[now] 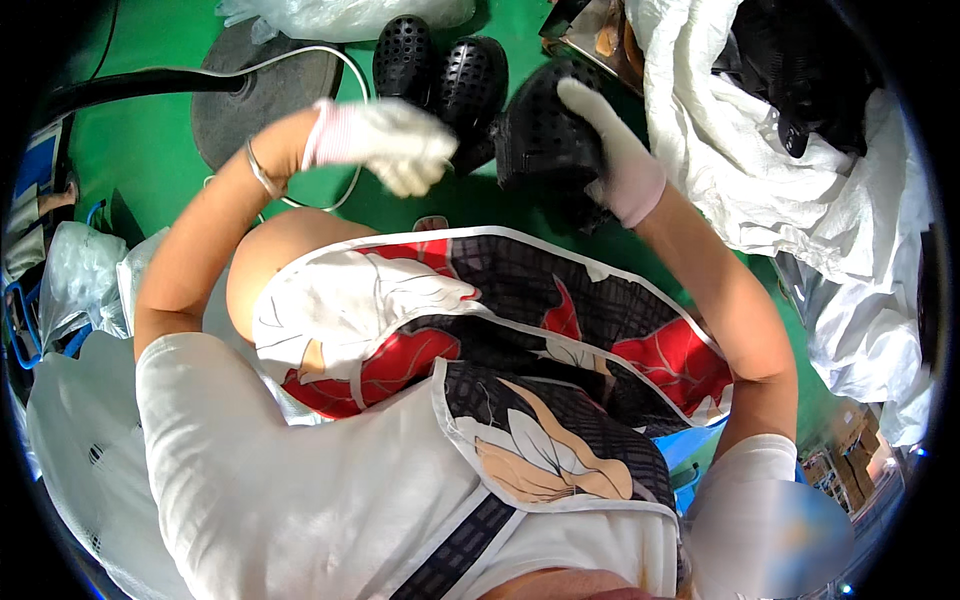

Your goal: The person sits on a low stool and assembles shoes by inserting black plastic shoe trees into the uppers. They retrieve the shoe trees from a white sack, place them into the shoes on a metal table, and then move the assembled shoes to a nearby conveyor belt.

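Observation:
My right hand (628, 150), in a white knit glove, grips a black clog (545, 125) with round holes in its upper. The thumb lies along its top, and the other fingers are hidden behind it. My left hand (395, 145), gloved too, hovers just left of this clog with its fingers curled together. Whether anything is in them I cannot make out. Beyond my hands, two more black perforated clogs, one on the left (403, 60) and one on the right (472, 80), rest side by side on the green floor.
A round grey base (225, 110) with a black pole stands at the left, a white cable (350, 65) looped across it. Clear plastic bags (345, 15) lie at the far edge. White sacking (690, 130) holding black items (800, 80) fills the right. An open box (600, 40) sits beside it.

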Tool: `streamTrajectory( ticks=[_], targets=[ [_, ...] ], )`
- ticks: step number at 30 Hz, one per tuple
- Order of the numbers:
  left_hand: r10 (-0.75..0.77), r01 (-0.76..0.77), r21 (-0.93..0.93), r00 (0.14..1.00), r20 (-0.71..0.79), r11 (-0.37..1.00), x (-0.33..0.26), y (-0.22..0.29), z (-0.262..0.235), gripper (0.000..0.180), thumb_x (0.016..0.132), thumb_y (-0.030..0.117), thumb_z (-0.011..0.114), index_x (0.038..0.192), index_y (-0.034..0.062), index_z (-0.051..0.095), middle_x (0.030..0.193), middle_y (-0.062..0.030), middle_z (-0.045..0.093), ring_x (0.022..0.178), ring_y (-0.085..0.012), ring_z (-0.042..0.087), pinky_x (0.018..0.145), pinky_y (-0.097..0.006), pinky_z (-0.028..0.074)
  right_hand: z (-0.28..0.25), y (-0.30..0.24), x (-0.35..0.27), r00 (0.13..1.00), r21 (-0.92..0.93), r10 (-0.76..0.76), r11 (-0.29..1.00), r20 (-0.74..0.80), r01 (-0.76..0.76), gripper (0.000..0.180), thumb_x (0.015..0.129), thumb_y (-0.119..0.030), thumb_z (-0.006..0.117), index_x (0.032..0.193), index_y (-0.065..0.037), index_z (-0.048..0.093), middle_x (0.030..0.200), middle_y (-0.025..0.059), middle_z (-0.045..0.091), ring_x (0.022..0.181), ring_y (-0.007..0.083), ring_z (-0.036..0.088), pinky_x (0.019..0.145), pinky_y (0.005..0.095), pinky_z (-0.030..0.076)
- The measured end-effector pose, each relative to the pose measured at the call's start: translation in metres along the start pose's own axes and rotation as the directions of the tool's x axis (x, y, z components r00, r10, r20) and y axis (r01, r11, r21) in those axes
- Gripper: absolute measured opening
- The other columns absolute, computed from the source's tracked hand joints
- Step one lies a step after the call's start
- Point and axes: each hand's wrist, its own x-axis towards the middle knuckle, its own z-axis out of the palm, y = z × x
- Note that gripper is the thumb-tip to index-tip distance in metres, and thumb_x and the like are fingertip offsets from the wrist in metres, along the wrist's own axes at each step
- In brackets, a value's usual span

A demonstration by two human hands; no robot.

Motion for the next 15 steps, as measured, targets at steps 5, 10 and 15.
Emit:
streamTrajectory(
  ticks=[5,10,15],
  targets=[
    [-0.013,0.239,0.555,0.925,-0.379,0.797,0.056,-0.083,0.006,0.077,0.087,0.038,0.06,0.147,0.0081,0.022,0.146,-0.0215,0.033,0.136,-0.0308,0.032,0.111,-0.035,0.027,-0.041,0.071,0.025,0.951,-0.116,0.108,0.982,-0.291,-0.147,0.07,0.08,-0.041,0.068,0.124,0.009,0.047,0.112,0.0165,0.06,0.1,0.0234,0.06,0.088,0.0337,0.047],
    [0.239,0.045,0.484,0.827,-0.509,0.874,0.13,-0.139,0.01,0.071,0.079,0.023,0.068,0.141,0.0104,0.036,0.138,-0.0186,0.043,0.126,-0.0316,0.044,0.106,-0.036,0.035,-0.06,0.12,0.061,0.802,-0.179,0.039,0.967,-0.596,-0.18,0.09,0.074,-0.052,0.069,0.13,0.01,0.037,0.124,0.0204,0.051,0.112,0.0267,0.051,0.097,0.034,0.039],
    [0.385,-0.109,0.424,0.655,-0.65,0.899,0.155,-0.152,0.027,0.065,0.073,0.021,0.073,0.132,0.014,0.046,0.117,-0.02,0.057,0.111,-0.0353,0.053,0.096,-0.04,0.043,-0.074,0.138,0.075,0.689,-0.349,-0.195,0.933,-0.698,-0.09,0.08,0.076,-0.051,0.068,0.128,0.004,0.044,0.117,0.0159,0.056,0.104,0.0241,0.054,0.091,0.0327,0.041]
  ],
)
